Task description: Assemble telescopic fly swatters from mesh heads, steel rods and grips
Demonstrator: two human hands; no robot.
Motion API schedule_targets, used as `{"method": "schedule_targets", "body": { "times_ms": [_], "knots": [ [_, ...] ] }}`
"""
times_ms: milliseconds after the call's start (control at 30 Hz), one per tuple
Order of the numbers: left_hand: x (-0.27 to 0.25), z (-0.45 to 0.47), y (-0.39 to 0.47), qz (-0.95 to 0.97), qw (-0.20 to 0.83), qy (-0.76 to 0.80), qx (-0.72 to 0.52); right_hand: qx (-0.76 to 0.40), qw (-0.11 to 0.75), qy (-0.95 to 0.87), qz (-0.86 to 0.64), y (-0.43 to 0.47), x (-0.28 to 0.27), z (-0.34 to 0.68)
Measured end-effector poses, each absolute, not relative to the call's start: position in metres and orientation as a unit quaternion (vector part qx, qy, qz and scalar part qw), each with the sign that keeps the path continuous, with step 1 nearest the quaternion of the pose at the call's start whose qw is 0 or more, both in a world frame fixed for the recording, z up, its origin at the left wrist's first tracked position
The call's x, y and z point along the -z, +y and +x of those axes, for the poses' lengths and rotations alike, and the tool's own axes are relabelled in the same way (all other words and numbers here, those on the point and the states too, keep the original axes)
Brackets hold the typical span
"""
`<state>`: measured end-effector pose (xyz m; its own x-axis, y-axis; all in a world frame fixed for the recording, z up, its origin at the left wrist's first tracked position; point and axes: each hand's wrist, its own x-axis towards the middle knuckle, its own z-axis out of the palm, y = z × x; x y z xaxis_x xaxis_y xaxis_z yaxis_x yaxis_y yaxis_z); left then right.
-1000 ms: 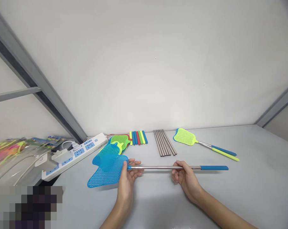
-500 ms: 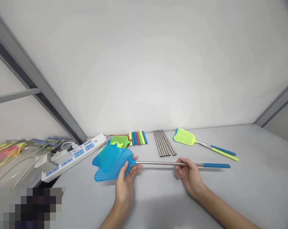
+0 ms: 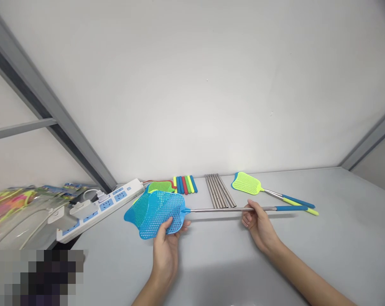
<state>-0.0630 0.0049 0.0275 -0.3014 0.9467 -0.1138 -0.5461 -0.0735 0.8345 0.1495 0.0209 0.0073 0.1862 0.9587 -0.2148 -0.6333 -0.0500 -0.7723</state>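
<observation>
A blue fly swatter (image 3: 163,212) with an extended metal rod and blue grip is held level above the grey table. My left hand (image 3: 167,248) pinches the lower edge of its perforated head, thumb on top and fingers underneath. My right hand (image 3: 259,225) is closed around the rod just left of the grip (image 3: 290,208). Behind the held head, loose swatter heads, among them a green one (image 3: 160,186), lie partly covered. Several metal rods (image 3: 218,191) and a row of coloured grips (image 3: 185,185) lie near the wall.
Two assembled swatters, a yellow one (image 3: 248,182) over a blue one, lie at the back right. A white power strip (image 3: 112,204) with plugs and cables runs along the left. Plastic-packed goods (image 3: 20,212) are heaped beyond it.
The held swatter has shifted to the right and slightly up, and its head has tilted. My right hand has moved right and up with the rod; my left hand stays nearly in place.
</observation>
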Motion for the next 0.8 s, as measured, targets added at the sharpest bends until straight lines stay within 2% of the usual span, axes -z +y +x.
{"method": "schedule_targets", "body": {
  "times_ms": [467, 800],
  "knots": [
    [-0.0284, -0.0589, 0.0022, 0.257, 0.557, 0.415, -0.672, -0.563, 0.663, -0.209, -0.446, 0.0272, 0.0007, 0.1564],
    [-0.0313, -0.0562, 0.0003, 0.33, 0.595, 0.429, -0.595, -0.551, 0.681, -0.196, -0.441, 0.0303, -0.0021, 0.16]
  ]
}}
